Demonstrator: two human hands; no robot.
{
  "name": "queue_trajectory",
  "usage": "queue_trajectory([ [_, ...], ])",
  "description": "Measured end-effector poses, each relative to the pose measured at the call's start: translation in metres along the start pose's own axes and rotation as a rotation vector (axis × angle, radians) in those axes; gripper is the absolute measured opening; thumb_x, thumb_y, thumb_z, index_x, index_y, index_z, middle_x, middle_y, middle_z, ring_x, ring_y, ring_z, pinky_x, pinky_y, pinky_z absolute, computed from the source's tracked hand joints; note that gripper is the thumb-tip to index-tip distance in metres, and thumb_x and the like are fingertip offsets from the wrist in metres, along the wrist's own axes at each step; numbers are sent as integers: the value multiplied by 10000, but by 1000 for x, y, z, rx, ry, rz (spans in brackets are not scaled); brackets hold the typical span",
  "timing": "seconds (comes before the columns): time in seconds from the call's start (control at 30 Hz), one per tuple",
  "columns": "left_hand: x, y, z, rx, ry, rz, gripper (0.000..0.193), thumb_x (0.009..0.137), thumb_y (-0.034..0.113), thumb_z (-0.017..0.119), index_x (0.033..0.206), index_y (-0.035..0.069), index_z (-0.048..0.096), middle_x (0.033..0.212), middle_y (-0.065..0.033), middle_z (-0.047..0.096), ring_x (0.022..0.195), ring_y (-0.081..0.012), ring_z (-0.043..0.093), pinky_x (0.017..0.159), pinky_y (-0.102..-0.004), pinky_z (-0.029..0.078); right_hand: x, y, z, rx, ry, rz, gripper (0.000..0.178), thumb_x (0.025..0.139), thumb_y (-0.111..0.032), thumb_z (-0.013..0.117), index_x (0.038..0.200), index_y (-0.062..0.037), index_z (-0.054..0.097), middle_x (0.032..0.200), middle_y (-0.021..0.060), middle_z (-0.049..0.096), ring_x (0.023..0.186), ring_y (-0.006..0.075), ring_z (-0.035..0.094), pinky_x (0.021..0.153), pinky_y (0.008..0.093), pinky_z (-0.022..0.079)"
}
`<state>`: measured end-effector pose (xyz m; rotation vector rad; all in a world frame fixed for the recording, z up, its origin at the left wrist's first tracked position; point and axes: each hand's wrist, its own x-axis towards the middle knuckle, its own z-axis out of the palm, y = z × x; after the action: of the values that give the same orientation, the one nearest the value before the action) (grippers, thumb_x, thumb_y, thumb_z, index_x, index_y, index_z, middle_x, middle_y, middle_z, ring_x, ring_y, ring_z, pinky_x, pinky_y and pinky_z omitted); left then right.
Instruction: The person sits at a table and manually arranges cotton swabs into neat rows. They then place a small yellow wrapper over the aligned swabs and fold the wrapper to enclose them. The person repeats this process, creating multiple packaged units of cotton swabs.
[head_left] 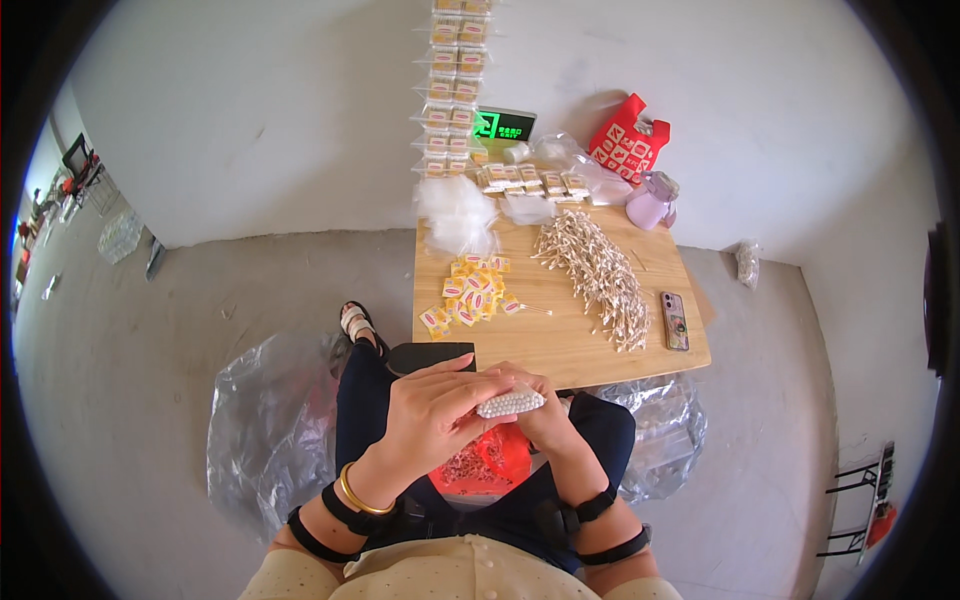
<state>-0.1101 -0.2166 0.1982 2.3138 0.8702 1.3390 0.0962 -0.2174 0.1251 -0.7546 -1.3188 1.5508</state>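
Above my lap, close to the table's near edge, a bundle of cotton swabs point(511, 403) lies between my hands with its white tips toward me. It seems to be in a clear bag; the far end is hidden. My left hand point(437, 402) is closed on its left side, fingers laid across the top. From the right, my right hand point(546, 418) grips it, with fingers partly hidden. Past my hands, a heap of small yellow-and-white cards point(470, 291) sits on the wooden table point(560, 365). To its right spreads a big pile of loose cotton swabs point(600, 280).
Clear plastic bags point(458, 212) and packed swab packets point(530, 180) line the table's back, beside a tall packet stack point(455, 90). A phone point(675, 321), purple jug point(648, 208) and red bag point(630, 140) stand rightward. A red bag of swabs point(480, 462) is below my hands.
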Motion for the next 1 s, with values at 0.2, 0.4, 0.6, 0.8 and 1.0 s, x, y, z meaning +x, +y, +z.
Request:
queue_trajectory([
  [0.2, 3, 0, 7, 95, 12, 60, 358, 798, 161, 888, 1140, 109, 797, 1120, -72, 813, 1126, -254, 768, 1055, -454, 578, 4, -5, -3, 115, -77, 69, 176, 997, -131, 744, 1126, -12, 755, 1151, 20, 703, 1054, 108, 636, 917, 301, 513],
  [0.4, -9, -18, 21, -49, 25, -42, 338, 827, 156, 864, 1156, 106, 803, 1153, -84, 808, 1145, -260, 763, 1069, -447, 562, 7, 11, -18, 59, -140, -8, 188, 1042, -130, 691, 1182, -10, 730, 1159, 21, 695, 1089, 107, 621, 962, 303, 497],
  [0.6, -50, -58, 56, -894, 157, -654, 327, 1006, 152, 764, 1245, -56, 682, 1249, -178, 750, 1196, -275, 718, 1046, -398, 557, 13, 5, -23, 71, -98, 119, 215, 1015, 14, 657, 1222, -5, 716, 1176, 23, 692, 1127, 108, 619, 1024, 302, 483],
  [0.8, -42, -72, 84, -1075, 274, -713, 263, 1003, 64, 746, 1249, -9, 688, 1228, -84, 748, 1124, -151, 705, 1027, -330, 535, 26, 21, -39, -398, 10, 79, 282, 1026, -47, 674, 1306, -19, 692, 1165, 57, 734, 1083, 135, 655, 985, 315, 514],
  [1.0, -21, -109, 87, -1466, 489, -988, 432, 1000, 315, 759, 1367, 128, 627, 1426, -38, 656, 1391, -208, 565, 1187, -457, 424, 44, 16, -83, -369, 216, 37, 151, 1055, -94, 648, 1171, -1, 671, 1059, 58, 712, 986, 134, 651, 923, 292, 522],
])
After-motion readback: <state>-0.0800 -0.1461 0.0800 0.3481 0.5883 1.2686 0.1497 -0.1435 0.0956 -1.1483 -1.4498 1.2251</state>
